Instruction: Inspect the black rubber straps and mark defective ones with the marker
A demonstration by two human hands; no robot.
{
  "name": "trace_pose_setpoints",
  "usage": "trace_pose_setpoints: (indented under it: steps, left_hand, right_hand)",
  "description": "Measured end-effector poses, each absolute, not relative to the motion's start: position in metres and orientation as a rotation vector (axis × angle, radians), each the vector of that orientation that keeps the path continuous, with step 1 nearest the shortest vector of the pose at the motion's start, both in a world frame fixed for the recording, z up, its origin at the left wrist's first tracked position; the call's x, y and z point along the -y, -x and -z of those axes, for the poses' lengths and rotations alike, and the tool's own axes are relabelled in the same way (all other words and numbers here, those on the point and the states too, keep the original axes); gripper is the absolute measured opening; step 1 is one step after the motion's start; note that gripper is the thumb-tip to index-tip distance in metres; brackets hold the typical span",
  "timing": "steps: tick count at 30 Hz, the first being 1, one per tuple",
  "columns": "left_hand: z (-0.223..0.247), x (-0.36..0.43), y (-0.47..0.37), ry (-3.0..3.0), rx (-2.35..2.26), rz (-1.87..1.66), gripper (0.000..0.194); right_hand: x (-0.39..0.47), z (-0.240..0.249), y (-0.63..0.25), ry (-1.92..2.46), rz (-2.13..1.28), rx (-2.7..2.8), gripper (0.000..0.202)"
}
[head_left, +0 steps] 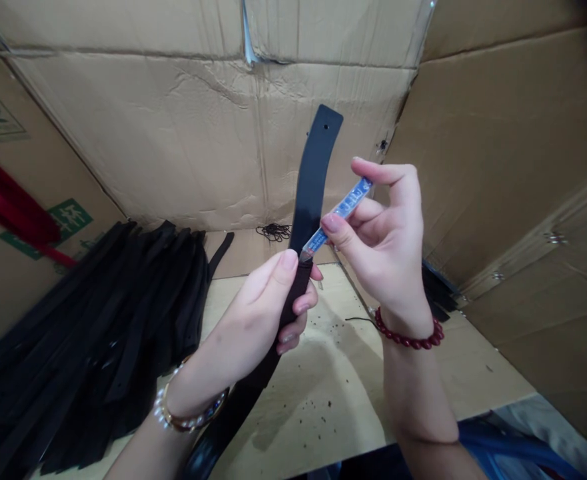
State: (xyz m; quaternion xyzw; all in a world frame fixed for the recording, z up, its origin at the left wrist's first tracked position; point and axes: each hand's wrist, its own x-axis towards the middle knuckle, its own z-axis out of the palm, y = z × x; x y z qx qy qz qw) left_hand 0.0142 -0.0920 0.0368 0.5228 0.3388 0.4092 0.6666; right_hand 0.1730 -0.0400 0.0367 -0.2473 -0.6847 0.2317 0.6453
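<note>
My left hand (268,307) is closed around a long black strap (314,180), thumb pressed on its front. The strap's free end stands upward with a small hole near the tip, and its lower part runs down past my left wrist. At my thumb, a dark wrapped or sleeved section (298,287) covers it. Between thumb and fingers, my right hand (386,233) pinches a slim blue-and-clear stick (346,207) with white lettering; I cannot tell its exact kind. Its lower tip meets the top edge of the dark section, beside my left thumb.
A large pile of black straps (108,333) lies at the left. Cardboard walls (173,133) enclose the table (353,373), where dark crumbs are scattered. Tangled black thread (274,231) lies at the back, and more black strips (438,290) at the right. Red material (18,200) hangs at the left.
</note>
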Motion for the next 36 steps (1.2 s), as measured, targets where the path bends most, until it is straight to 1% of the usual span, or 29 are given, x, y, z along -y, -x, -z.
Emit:
trace_pose_setpoints:
  steps: [6,14,18,25,36]
  left_hand:
    - [-0.038,0.095,-0.011,-1.152,-0.686,-0.91,0.038]
    - [-0.039,0.096,-0.01,-1.158,-0.67,-0.93,0.039]
    - [-0.039,0.096,-0.01,-1.157,-0.667,-0.92,0.039]
    - [-0.038,0.096,-0.012,-1.183,-0.704,-0.882,0.035]
    - [-0.04,0.095,-0.012,-1.139,-0.749,-0.914,0.034]
  right_hand:
    - [0.046,-0.039,-0.175,0.598,-0.445,1.549,0.042]
    - [0.049,-0.038,-0.171,0.61,-0.377,1.538,0.041]
    - [0.049,-0.039,-0.169,0.597,-0.417,1.535,0.042]
    - [0.047,-0.042,-0.177,0.589,-0.543,1.555,0.05]
    - [0.045,-0.037,-0.169,0.586,-0.656,1.568,0.049]
